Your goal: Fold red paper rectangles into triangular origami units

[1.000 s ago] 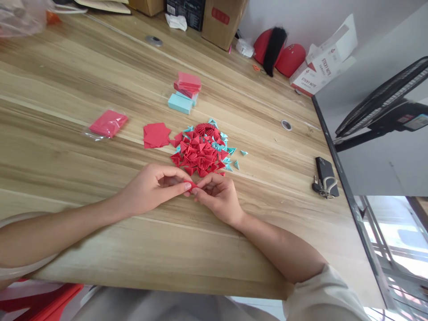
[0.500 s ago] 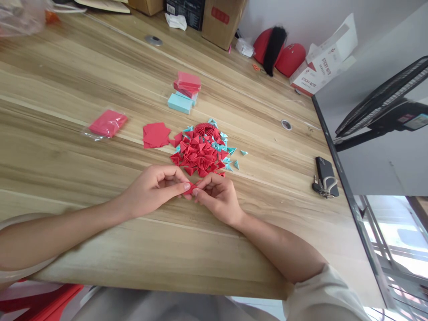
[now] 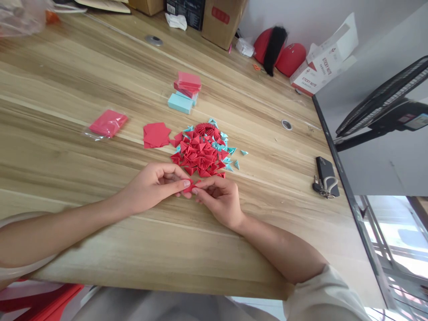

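Between my two hands is a small folded piece of red paper (image 3: 189, 186), mostly covered by fingers. My left hand (image 3: 159, 187) pinches its left side, thumb on top. My right hand (image 3: 220, 199) pinches its right side between thumb and forefinger. Just beyond them lies a heap of folded red paper triangles (image 3: 200, 154), with light blue paper triangles (image 3: 229, 151) along its far and right sides. A pleated red paper ring (image 3: 207, 129) rests at the back of the heap. Loose red paper squares (image 3: 156, 135) lie left of it.
Red paper in a clear wrapper (image 3: 109, 123) lies to the left. Behind the heap are stacked red and blue paper packs (image 3: 185, 91). A black case with keys (image 3: 327, 177) sits near the right edge. Boxes (image 3: 223, 22) and a sticky note carton (image 3: 317, 67) line the back.
The fingers of my right hand have shifted slightly on the paper, and a little more red shows between my hands. The things on the table look unmoved.
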{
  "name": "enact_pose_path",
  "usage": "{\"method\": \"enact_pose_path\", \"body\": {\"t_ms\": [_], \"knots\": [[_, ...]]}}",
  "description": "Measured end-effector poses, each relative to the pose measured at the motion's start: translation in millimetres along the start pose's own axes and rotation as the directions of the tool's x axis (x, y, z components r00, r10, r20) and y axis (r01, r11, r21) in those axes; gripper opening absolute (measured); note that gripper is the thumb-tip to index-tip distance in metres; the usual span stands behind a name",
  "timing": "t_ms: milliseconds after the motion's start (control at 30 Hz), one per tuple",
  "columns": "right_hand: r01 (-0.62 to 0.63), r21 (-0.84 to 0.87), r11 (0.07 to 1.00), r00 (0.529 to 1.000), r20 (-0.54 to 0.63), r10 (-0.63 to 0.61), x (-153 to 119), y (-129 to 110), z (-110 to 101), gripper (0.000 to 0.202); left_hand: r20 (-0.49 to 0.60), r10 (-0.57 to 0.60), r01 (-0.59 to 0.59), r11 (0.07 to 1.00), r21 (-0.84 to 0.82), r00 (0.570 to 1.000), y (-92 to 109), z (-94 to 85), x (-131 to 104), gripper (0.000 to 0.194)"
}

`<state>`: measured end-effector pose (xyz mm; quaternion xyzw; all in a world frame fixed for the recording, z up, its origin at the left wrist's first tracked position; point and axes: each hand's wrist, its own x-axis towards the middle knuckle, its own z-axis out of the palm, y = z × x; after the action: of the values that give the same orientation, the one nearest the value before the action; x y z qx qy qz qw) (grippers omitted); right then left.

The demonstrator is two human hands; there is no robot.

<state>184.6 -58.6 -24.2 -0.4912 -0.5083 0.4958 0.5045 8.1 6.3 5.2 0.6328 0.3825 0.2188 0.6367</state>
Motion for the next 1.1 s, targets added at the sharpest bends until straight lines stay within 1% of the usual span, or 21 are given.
{"method": "enact_pose_path", "body": {"t_ms": [67,133,233,333,467,633,733,800,933,1033,1100], "knots": [[0.052,-0.058,0.997,0.999,0.002,-0.052,-2.3,2.1,-1.0,0.014,0.012,-0.015,0.015,1.0,-0.021,1.0,-0.7,-0.1,0.3,0.013],[0.127,-0.152,0.98,0.992,0.009,-0.127,-4.2,2.0,-2.3,0.01,0.02,-0.03,0.031,0.999,-0.032,0.999,-0.4,0.1,0.1,0.014],[0.234,-0.3,0.925,0.971,0.025,-0.238,-5.3,-0.3,-4.4,0.01,0.021,-0.033,0.033,0.999,-0.039,0.999,1.2,0.5,-0.6,0.013],[0.308,-0.387,0.869,0.949,0.061,-0.309,-4.5,-0.8,-6.7,0.012,0.019,-0.024,0.025,0.999,-0.046,1.0,1.7,0.4,-0.8,0.013],[0.403,-0.396,0.825,0.914,0.121,-0.388,-2.4,2.9,-9.3,0.012,0.009,-0.028,0.028,0.997,-0.078,1.0,-1.5,0.0,0.2,0.012],[0.542,-0.362,0.759,0.841,0.217,-0.496,0.0,3.7,-10.3,0.016,0.005,-0.036,0.037,0.994,-0.102,0.999,-5.9,-0.4,1.7,0.011],[0.594,-0.348,0.726,0.804,0.257,-0.535,0.7,2.1,-10.2,0.019,0.008,-0.044,0.044,0.993,-0.108,0.999,-5.6,-0.4,1.8,0.014],[0.611,-0.356,0.707,0.791,0.272,-0.547,0.7,1.8,-10.3,0.021,0.004,-0.052,0.052,0.994,-0.1,0.999,-4.7,-0.2,1.6,0.016],[0.612,-0.372,0.698,0.791,0.285,-0.542,-0.4,3.6,-11.2,0.025,-0.008,-0.052,0.051,0.995,-0.087,0.999,-4.3,-0.1,1.5,0.017],[0.608,-0.402,0.684,0.794,0.299,-0.53,-1.0,4.6,-11.6,0.027,-0.016,-0.061,0.059,0.992,-0.11,0.998,-5.9,-0.4,1.8,0.016],[0.618,-0.422,0.664,0.786,0.312,-0.533,-0.8,4.3,-11.3,0.028,-0.023,-0.071,0.068,0.99,-0.124,0.997,-7.3,-0.5,2.1,0.016]]}}
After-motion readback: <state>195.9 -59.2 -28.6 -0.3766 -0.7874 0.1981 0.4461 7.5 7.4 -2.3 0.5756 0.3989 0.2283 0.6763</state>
